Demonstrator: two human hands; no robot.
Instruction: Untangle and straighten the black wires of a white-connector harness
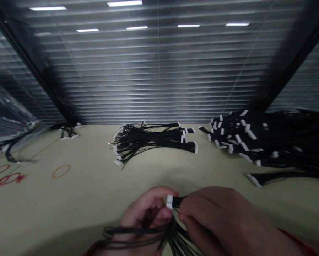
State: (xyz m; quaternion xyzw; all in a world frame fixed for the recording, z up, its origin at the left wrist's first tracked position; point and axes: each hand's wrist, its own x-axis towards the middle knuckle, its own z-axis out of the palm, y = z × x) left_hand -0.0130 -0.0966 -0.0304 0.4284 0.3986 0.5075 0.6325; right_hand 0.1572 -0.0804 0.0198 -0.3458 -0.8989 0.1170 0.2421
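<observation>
A white plastic connector [169, 201] on a black wire harness sits between my two hands at the bottom centre. My left hand [146, 209] curls around the connector from the left, its fingers against the white housing. My right hand [215, 213] pinches the black wires [177, 202] just behind the connector. The loose black wires [154, 234] of the harness hang down and trail to the lower left beneath my hands. Part of the connector is hidden by my fingers.
A bundle of black wires with white connectors [154, 140] lies on the beige table [69, 209] ahead, with a larger heap [276, 138] to the right and a small one [67, 132] at left. Rubber bands [60, 171] and a clear plastic bag [7, 117] lie left, before window blinds [159, 71].
</observation>
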